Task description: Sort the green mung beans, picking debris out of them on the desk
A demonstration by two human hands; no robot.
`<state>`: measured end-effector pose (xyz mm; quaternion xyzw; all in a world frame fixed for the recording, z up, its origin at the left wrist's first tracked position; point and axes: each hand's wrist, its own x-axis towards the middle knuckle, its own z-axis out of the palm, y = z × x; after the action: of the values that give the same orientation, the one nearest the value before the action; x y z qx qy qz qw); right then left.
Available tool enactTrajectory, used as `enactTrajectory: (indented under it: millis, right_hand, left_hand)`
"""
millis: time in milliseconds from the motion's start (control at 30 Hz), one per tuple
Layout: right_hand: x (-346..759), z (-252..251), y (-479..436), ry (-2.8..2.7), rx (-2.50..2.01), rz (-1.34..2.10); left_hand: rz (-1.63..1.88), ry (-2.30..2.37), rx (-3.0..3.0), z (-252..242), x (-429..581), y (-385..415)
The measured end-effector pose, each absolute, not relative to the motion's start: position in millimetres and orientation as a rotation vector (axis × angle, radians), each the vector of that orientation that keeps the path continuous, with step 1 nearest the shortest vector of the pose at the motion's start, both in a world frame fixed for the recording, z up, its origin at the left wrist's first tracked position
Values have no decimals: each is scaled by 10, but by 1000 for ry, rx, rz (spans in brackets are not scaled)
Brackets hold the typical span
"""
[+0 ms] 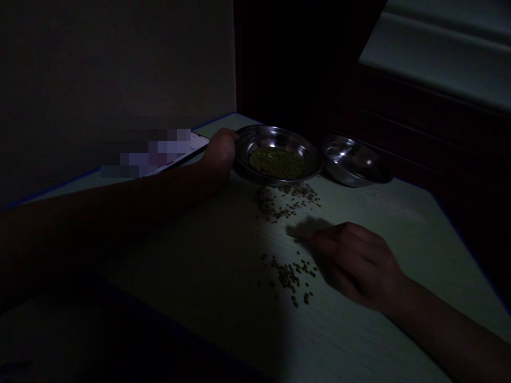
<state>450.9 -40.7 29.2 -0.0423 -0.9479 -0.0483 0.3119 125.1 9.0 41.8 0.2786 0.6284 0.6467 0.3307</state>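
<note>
The scene is dim. My left hand (221, 151) is closed at the left rim of a shiny metal bowl (275, 133); most of its fingers are hidden. Small green beans, like mung beans (277, 162), lie inside that bowl. My right hand (355, 260) rests low over the table with its fingers pressed together, pointing left; whether a bean is between the fingertips cannot be made out. Loose beans (289, 202) are scattered just in front of the bowl. A second small group of beans (291, 274) lies nearer to me, left of my right hand.
Another metal bowl (355, 159) stands to the right of the first, near the far edge. A device with a lit screen (195, 142), partly blurred out, is behind my left wrist. The pale table (359, 346) has a blue edge and meets a wall (120, 64).
</note>
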Motion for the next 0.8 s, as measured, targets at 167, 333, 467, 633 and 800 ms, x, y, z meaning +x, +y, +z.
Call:
enactTrajectory:
  millis: [167, 333, 467, 633, 800]
  right_hand:
    - [4497, 304, -416, -2480, -285, -221]
    - [4450, 289, -375, -2490, -420, -164]
    - [4427, 267, -360, -2510, -471, -124]
    - [4408, 258, -374, -2470, -497, -177]
    - [4382, 276, -356, -2495, -468, -176]
  left_hand:
    - [1694, 1666, 806, 379, 1209, 115]
    - [1678, 1695, 776, 324, 1136, 187]
    - [1713, 1692, 761, 325, 1124, 202]
    - [1762, 1631, 771, 381, 1205, 139]
    - [1680, 1637, 759, 440, 1258, 95]
